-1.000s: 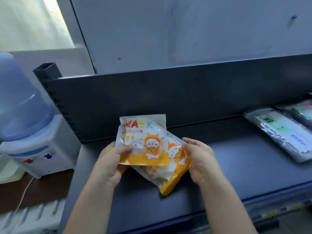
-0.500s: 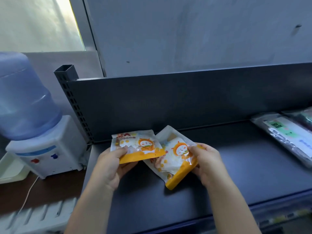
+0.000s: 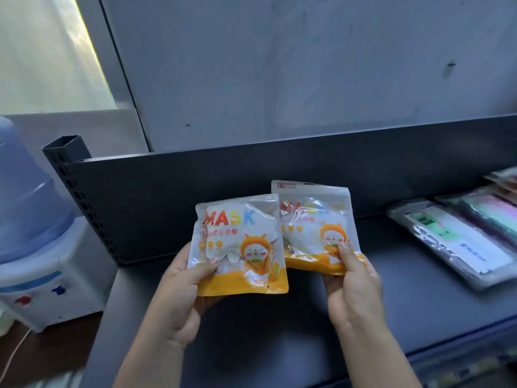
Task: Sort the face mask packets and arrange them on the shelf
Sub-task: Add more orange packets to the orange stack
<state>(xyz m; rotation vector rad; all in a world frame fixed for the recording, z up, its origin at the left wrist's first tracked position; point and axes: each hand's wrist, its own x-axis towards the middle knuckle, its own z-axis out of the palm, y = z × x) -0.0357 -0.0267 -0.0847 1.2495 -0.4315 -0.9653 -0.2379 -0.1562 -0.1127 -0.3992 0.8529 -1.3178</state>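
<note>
Two alike orange-and-white MASK packets with a cartoon figure are held upright, side by side, above the dark grey shelf (image 3: 279, 345). My left hand (image 3: 181, 292) pinches the left packet (image 3: 240, 245) at its lower left corner, thumb on the front. My right hand (image 3: 352, 287) pinches the right packet (image 3: 316, 225) at its lower right edge. The left packet overlaps the right one's left edge slightly.
Clear long mask packets (image 3: 453, 242) lie in a row at the shelf's right end, with more colourful ones (image 3: 495, 211) behind. The shelf's back panel (image 3: 251, 175) rises behind the hands. A water dispenser (image 3: 33, 233) stands left of the shelf.
Both packets were lying low and tilted near the shelf surface; now they are lifted upright, fronts facing me, side by side. The camera view moved closer.
</note>
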